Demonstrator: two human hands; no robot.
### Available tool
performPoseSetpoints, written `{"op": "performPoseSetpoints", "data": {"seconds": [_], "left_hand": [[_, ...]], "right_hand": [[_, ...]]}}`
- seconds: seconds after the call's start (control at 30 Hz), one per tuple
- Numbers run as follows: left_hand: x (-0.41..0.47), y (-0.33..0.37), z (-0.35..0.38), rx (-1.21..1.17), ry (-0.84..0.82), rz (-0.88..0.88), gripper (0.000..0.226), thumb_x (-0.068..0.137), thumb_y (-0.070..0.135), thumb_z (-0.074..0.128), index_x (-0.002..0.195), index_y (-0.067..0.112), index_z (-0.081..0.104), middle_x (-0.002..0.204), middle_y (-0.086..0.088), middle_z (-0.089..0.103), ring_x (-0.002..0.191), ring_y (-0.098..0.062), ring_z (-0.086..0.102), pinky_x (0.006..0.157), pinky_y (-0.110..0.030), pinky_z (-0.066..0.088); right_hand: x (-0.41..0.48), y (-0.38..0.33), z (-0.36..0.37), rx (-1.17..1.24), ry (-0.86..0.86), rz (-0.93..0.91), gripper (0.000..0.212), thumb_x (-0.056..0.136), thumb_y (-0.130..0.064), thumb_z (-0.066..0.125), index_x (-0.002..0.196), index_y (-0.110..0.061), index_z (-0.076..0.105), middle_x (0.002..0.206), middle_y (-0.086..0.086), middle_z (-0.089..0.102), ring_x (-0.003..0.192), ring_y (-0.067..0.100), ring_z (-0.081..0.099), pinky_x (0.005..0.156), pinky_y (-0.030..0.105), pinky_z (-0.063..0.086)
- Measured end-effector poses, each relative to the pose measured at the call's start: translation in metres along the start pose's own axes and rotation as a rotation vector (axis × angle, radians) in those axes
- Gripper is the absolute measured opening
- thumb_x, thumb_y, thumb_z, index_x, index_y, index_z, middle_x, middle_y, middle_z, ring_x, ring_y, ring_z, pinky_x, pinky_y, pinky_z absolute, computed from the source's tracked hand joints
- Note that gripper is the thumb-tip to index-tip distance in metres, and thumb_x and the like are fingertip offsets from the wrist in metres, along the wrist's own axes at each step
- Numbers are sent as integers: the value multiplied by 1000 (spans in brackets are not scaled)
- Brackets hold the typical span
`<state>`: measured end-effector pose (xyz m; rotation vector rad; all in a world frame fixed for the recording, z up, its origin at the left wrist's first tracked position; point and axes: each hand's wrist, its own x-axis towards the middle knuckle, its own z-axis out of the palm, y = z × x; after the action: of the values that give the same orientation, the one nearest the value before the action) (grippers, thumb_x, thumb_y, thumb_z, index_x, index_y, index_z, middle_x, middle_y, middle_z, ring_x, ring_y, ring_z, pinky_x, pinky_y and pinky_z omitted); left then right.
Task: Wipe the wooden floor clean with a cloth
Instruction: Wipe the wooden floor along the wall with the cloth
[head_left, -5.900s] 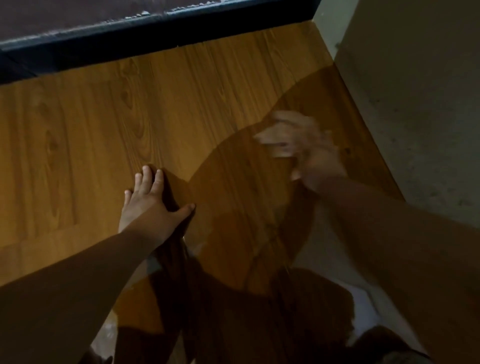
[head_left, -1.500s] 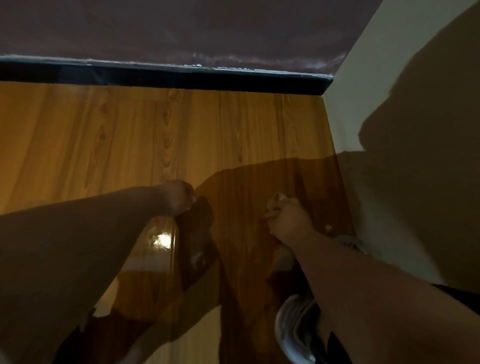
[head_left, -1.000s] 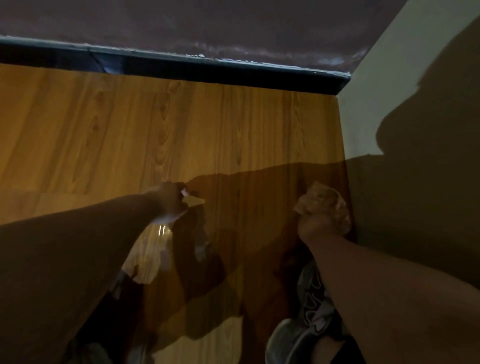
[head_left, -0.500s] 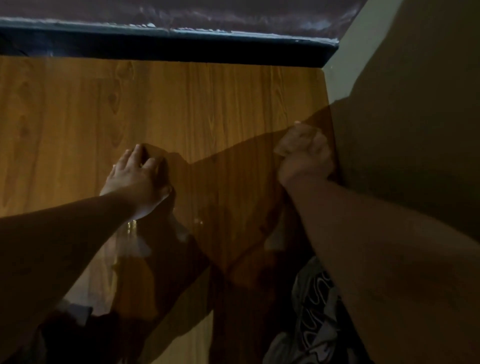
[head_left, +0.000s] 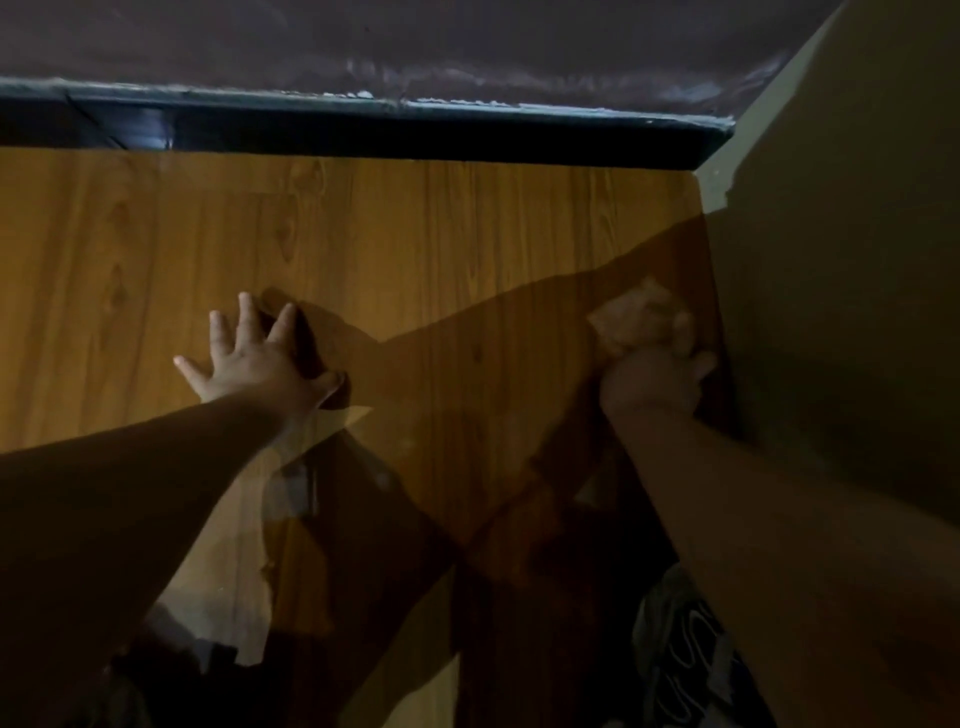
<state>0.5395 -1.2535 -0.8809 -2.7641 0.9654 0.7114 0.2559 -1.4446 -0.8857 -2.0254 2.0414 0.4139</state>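
Looking down through the head camera, I see the wooden floor (head_left: 467, 228) filling most of the view. Its planks run toward a dark skirting board (head_left: 363, 137) along the far edge. A pale wall (head_left: 831, 270) closes the floor off on the right, meeting the skirting board in a corner.

My left hand (head_left: 254, 358) lies flat on the floor left of centre, fingers spread wide and thumb stuck out to the right, holding nothing. My right hand (head_left: 652, 382) is down on the floor just beside the right wall, fingers curled round a crumpled pale cloth (head_left: 641, 317). The cloth bulges out past the knuckles on the far side and rests on the boards. Whether it touches the wall I cannot tell, as that strip is dim.

A broad shadow (head_left: 519, 389) covers the right and near part of the floor and both forearms, while the far left boards are lit. Glossy pale reflections show on the floor beside the left forearm. Some grey patterned fabric (head_left: 685, 649) sits at the bottom right under the right forearm.
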Motion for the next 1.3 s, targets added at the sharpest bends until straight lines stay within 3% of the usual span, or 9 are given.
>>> {"op": "performPoseSetpoints", "data": {"seconds": [0.23, 0.3, 0.4, 0.5, 0.63, 0.77, 1.0, 1.17, 1.3], "left_hand": [[17, -3, -7, -82, -14, 169, 82, 87, 53, 57, 151, 38, 9, 161, 5, -7, 147, -24, -4, 118, -49, 10], [18, -1, -6, -95, -31, 166, 80, 87, 51, 57, 151, 37, 11, 161, 5, -1, 147, -25, 1, 117, -48, 15], [22, -10, -10, -16, -78, 214, 81, 88, 49, 59, 151, 38, 9, 161, 4, 2, 146, -26, 5, 115, -45, 19], [22, -17, -17, 22, -106, 229, 77, 90, 44, 57, 151, 40, 10, 161, 6, 3, 145, -27, 10, 113, -44, 24], [16, -13, -18, -31, -41, 199, 71, 91, 32, 56, 149, 43, 15, 160, 10, 8, 143, -25, 14, 108, -48, 32], [4, -9, -12, -46, 61, 256, 66, 92, 31, 50, 150, 39, 19, 160, 6, 8, 145, -25, 10, 115, -48, 17], [25, -17, -17, -77, 74, 297, 65, 94, 33, 50, 151, 35, 18, 161, 5, 2, 147, -20, -1, 117, -44, 7], [45, 5, -33, -82, 105, 345, 67, 93, 39, 50, 151, 36, 16, 161, 4, 0, 147, -20, -2, 117, -44, 8], [66, 42, -39, -90, 109, 440, 67, 93, 43, 48, 151, 36, 14, 161, 4, 2, 147, -19, -2, 116, -42, 3]], "right_hand": [[-70, -63, 27, 2, 9, -1126, 50, 91, -29, 51, 140, -34, 44, 156, -8, 27, 120, 26, 40, 90, 43, 43], [-29, -41, 25, -167, 103, -951, 45, 95, -33, 43, 141, -30, 45, 155, -3, 29, 124, 28, 40, 95, 44, 40], [26, -8, 2, -2, 84, -175, 43, 93, -39, 47, 131, -20, 55, 143, 11, 41, 126, 35, 37, 103, 48, 36], [21, -15, -3, 138, 23, 25, 60, 95, -40, 49, 146, -11, 35, 153, 18, 26, 136, 39, 29, 109, 49, 31], [-36, -81, 17, 180, 180, -427, 33, 94, -25, 54, 124, -10, 54, 127, 17, 53, 112, 35, 53, 88, 42, 44], [-74, -116, 30, -35, 25, -1050, 62, 90, -23, 49, 148, -33, 28, 155, -7, 25, 124, 24, 29, 95, 40, 31], [34, -57, -17, 21, 199, -205, 46, 94, -21, 48, 136, -2, 46, 142, 23, 39, 124, 39, 38, 100, 44, 32], [33, -121, -4, 127, 124, -222, 62, 94, -33, 47, 149, -11, 27, 152, 17, 28, 133, 36, 33, 105, 45, 35], [0, -143, 4, 76, 205, -817, 54, 92, -36, 46, 145, -29, 39, 152, -3, 35, 130, 27, 31, 96, 39, 30]]}}
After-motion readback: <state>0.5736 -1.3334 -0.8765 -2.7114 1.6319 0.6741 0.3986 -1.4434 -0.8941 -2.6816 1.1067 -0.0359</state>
